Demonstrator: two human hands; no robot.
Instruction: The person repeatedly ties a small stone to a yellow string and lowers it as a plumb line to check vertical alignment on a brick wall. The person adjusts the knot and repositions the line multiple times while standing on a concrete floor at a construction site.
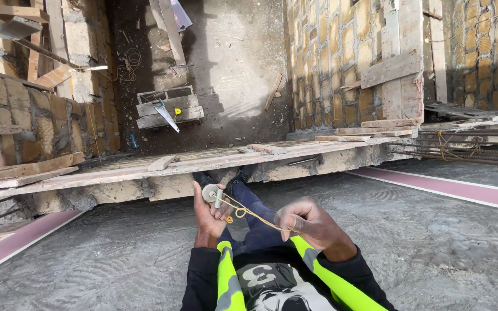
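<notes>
Concrete forms the working surface: a grey, rough-trowelled slab (422,247) on which the person sits, legs stretched toward the slab edge. Two pink strips (451,187) run across the slab, one at the right and one at the lower left. Weathered wooden planks (145,167) line the slab edge, and beyond them the view drops to a lower level with a dirt floor (237,69). Brick walls (329,63) enclose that lower space on the left and right. A hollow concrete block (168,109) lies on the dirt floor with a hand saw (165,115) resting on top of it. A loose coil of cord (128,63) lies near the left wall. Rusted steel bars (474,144) extend horizontally at the right edge of the slab.

The left hand (206,216) holds a small round metal weight (210,193) above the knees; its fingers are curled around the weight's lower part. A yellow string (249,214) runs from the weight to the right hand (306,222), whose fingers are pressed together, pinching the string at its free end. The string spans the gap between both hands, slightly slack.
</notes>
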